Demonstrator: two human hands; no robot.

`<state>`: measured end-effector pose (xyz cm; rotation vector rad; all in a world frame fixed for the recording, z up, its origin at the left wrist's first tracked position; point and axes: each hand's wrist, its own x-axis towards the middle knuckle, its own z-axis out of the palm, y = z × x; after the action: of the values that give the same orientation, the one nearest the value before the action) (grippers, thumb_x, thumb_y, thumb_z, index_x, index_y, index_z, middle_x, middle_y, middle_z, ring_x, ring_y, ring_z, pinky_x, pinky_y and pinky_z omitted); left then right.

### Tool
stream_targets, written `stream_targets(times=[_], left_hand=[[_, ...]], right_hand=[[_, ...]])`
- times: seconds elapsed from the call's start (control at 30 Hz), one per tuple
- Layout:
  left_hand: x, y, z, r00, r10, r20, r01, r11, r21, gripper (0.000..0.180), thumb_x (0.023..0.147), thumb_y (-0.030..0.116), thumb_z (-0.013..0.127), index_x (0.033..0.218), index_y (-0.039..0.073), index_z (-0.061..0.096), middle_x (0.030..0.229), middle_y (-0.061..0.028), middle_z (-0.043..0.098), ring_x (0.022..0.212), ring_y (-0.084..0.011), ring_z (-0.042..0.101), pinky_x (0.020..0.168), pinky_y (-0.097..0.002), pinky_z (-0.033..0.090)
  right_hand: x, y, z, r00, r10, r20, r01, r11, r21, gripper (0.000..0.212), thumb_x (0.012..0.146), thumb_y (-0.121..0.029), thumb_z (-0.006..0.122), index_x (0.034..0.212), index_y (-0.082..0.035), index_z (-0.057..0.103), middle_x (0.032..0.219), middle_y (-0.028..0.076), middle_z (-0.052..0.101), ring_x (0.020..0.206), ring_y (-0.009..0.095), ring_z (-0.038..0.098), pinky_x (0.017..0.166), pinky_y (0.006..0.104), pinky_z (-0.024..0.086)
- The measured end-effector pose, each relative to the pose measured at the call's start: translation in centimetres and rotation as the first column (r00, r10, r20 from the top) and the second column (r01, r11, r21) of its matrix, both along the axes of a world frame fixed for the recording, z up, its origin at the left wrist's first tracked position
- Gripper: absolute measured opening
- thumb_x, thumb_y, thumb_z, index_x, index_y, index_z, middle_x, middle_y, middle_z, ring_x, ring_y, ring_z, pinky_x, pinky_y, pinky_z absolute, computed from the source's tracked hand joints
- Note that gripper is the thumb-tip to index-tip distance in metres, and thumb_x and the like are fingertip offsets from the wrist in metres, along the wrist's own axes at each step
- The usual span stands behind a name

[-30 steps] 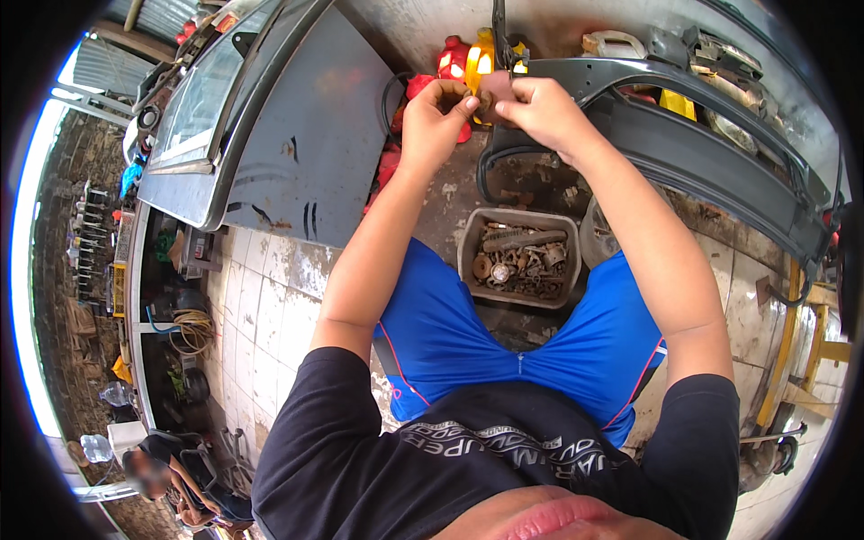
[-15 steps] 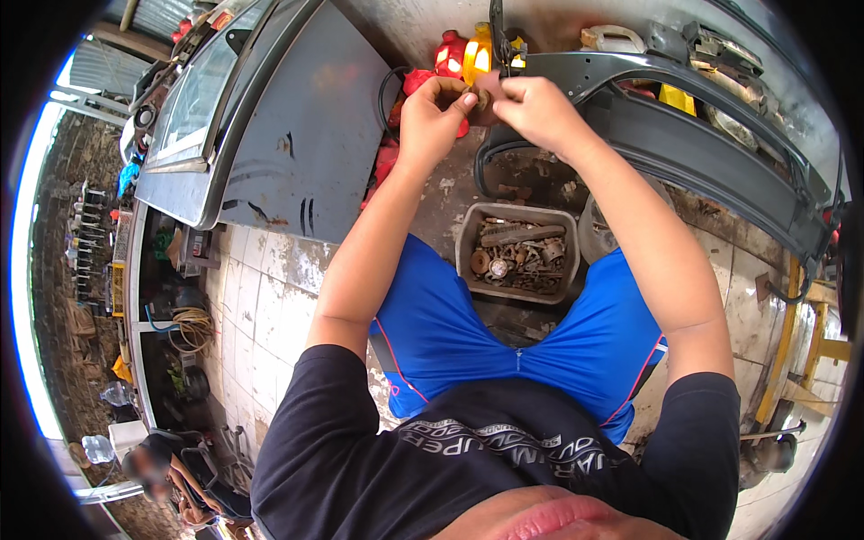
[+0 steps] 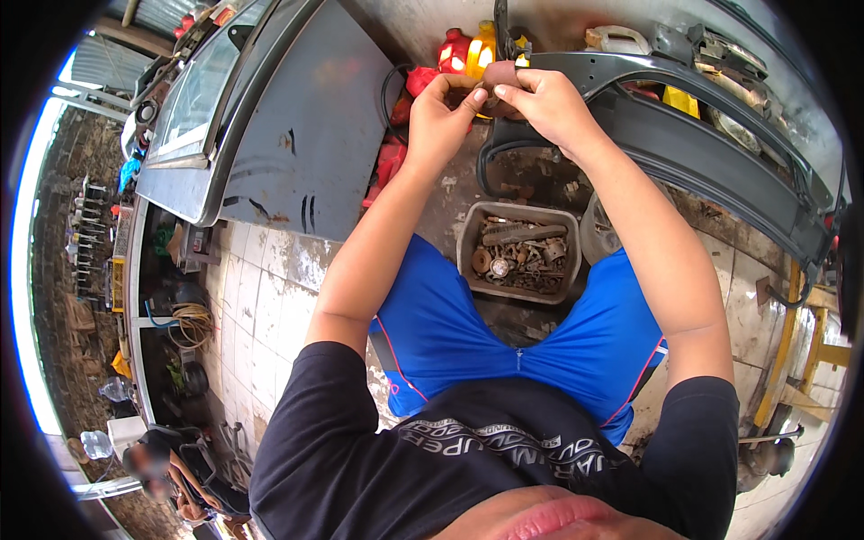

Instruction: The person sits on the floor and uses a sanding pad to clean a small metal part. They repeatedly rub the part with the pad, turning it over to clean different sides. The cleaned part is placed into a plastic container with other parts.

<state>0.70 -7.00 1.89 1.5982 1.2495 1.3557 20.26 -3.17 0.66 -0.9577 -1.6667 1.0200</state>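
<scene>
Both arms reach forward over my lap, and the hands meet in front of the dark panel. My left hand [image 3: 443, 112] is closed, thumb and fingertips pinching a small rusty brown part, mostly hidden by the fingers. Beside it my right hand [image 3: 551, 106] grips a reddish-brown piece of sandpaper [image 3: 500, 74], bent over the fingertips and pressed against that part. Between my knees stands a grey plastic tub [image 3: 468, 225] of rusty bolts and small metal parts [image 3: 531, 256].
A grey car door [image 3: 297, 135] leans at the left. On the right stretches a dark car body panel [image 3: 693, 162]. Red [image 3: 454, 49] and yellow [image 3: 481, 45] containers stand at the back. A round clear tub [image 3: 598, 225] sits by my right knee. Another person [image 3: 193, 477] is at lower left.
Both hands have shifted slightly right. The sandpaper now shows higher, curling over the right fingertips, and covers more of the small part.
</scene>
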Motion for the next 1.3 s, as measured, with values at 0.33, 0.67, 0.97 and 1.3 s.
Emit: stream_targets(times=[0.33, 0.67, 0.97, 1.3], left_hand=[[-0.6, 0.4, -0.9, 0.999, 0.028, -0.018, -0.028, 0.999, 0.027, 0.021, 0.102, 0.012, 0.074, 0.116, -0.003, 0.071, 0.102, -0.0056, 0.078, 0.088, -0.0107, 0.069, 0.084, -0.0287, 0.056], [-1.2, 1.3, -1.9, 0.993, 0.082, -0.081, -0.076, 0.994, 0.079, 0.018, 0.100, 0.010, 0.074, 0.114, -0.002, 0.072, 0.097, -0.0076, 0.078, 0.087, -0.0125, 0.069, 0.082, -0.0302, 0.056], [-1.0, 0.8, -1.2, 0.989, 0.123, -0.087, -0.119, 0.991, 0.058, 0.016, 0.102, 0.009, 0.071, 0.114, -0.002, 0.072, 0.100, -0.0088, 0.078, 0.090, -0.0143, 0.071, 0.084, -0.0306, 0.056], [-1.3, 1.0, -1.4, 0.988, 0.099, -0.118, -0.099, 0.995, 0.011, 0.017, 0.102, 0.009, 0.071, 0.114, -0.002, 0.072, 0.098, -0.0075, 0.078, 0.091, -0.0130, 0.070, 0.085, -0.0305, 0.056]], right_hand=[[-0.1, 0.2, -0.4, 1.000, 0.008, -0.001, -0.008, 0.998, -0.065, 0.028, 0.103, -0.022, 0.069, 0.115, 0.002, 0.077, 0.093, 0.008, 0.079, 0.082, 0.014, 0.070, 0.079, 0.0328, 0.055], [-0.2, 0.1, 0.3, 0.997, 0.071, -0.032, -0.073, 0.994, -0.076, 0.031, 0.102, -0.027, 0.068, 0.111, 0.002, 0.074, 0.085, 0.019, 0.070, 0.076, 0.023, 0.065, 0.077, 0.0384, 0.051], [-0.7, -1.5, 1.6, 0.972, 0.095, 0.216, -0.074, 0.992, -0.104, 0.029, 0.104, -0.024, 0.065, 0.105, 0.003, 0.072, 0.087, 0.014, 0.075, 0.080, 0.020, 0.067, 0.080, 0.0375, 0.053], [-0.7, -0.4, -0.2, 0.995, 0.083, 0.048, -0.078, 0.992, -0.101, 0.030, 0.104, -0.026, 0.065, 0.107, 0.003, 0.073, 0.083, 0.013, 0.072, 0.078, 0.020, 0.066, 0.078, 0.0368, 0.052]])
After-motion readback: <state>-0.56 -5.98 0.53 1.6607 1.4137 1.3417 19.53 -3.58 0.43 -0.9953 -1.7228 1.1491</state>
